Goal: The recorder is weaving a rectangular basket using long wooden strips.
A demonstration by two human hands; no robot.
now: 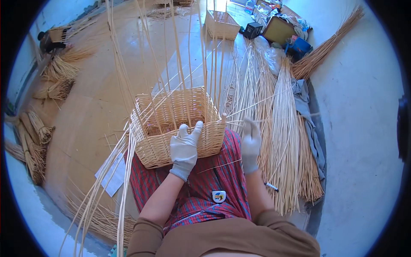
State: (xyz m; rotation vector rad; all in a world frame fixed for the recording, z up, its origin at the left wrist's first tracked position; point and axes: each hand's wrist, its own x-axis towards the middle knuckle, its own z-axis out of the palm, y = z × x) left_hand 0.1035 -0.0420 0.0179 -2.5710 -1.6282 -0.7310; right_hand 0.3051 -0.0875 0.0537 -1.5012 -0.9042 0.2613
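A rectangular wicker basket (177,145) rests tilted on my lap, over a red and blue striped cloth (222,180). Tall willow rods (188,60) stand up from its sides, and a bundle of loose ends hangs out past the left corner. My left hand (184,145), in a white glove, grips the near rim, thumb and fingertip showing over the edge. To the right of the basket's corner my gloved right hand (251,143) is slightly blurred, its fingers curled around a thin willow rod (234,122) that runs out from the rim. A small white tape measure (218,196) lies on the cloth.
Long bundles of peeled rods (284,145) lie on the floor at right, with a marker pen (271,186) beside my right forearm. Another wicker basket (222,25) stands farther back, near a blue bucket (299,46). Rod bundles (34,145) line the left wall; a paper sheet (111,173) lies left.
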